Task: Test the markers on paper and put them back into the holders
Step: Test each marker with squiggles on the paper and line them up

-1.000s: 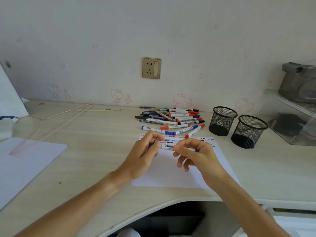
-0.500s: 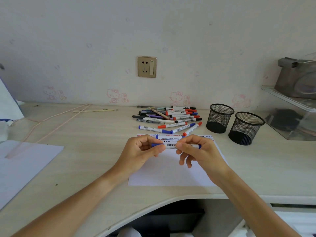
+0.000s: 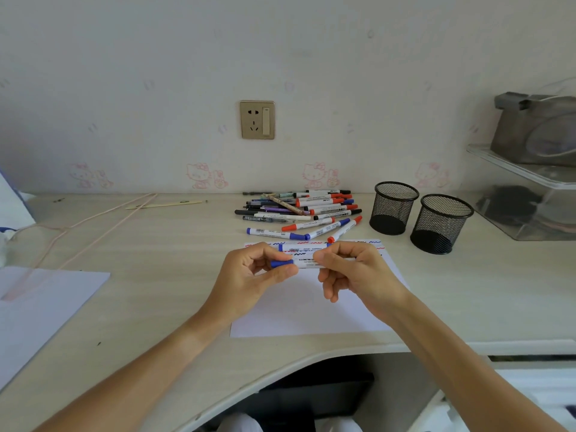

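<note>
The left hand (image 3: 252, 275) comes in from the lower left, its fingers curled, and pinches the blue cap (image 3: 282, 263) of a marker (image 3: 307, 263) between thumb and forefinger. The marker lies level above the paper (image 3: 311, 310), its white barrel running rightward into the right hand (image 3: 358, 271), which reaches in from the lower right and grips the barrel with thumb and forefinger, the other fingers bent underneath. Whether the cap sits fully on the barrel or is slightly pulled off is hard to tell, as the fingers cover the joint.

At the far left a second white sheet (image 3: 40, 300) lies on the desk (image 3: 162, 275), and a thin pink cord (image 3: 103, 219) trails across the desk towards the wall. Beyond the hands, another blue-ended marker (image 3: 304, 247) rests across the top edge of the paper, among short red, blue and black scribbles (image 3: 375, 242). Behind it a pile of markers (image 3: 300, 210) with red, blue and black caps lies near the wall, under a wall socket (image 3: 257, 120). Right of the pile stand two black mesh holders (image 3: 394, 208), just beside each other and upright; no markers show in them. At the far right is a clear plastic shelf (image 3: 530, 194) with a grey object (image 3: 536, 129) on top.
</note>
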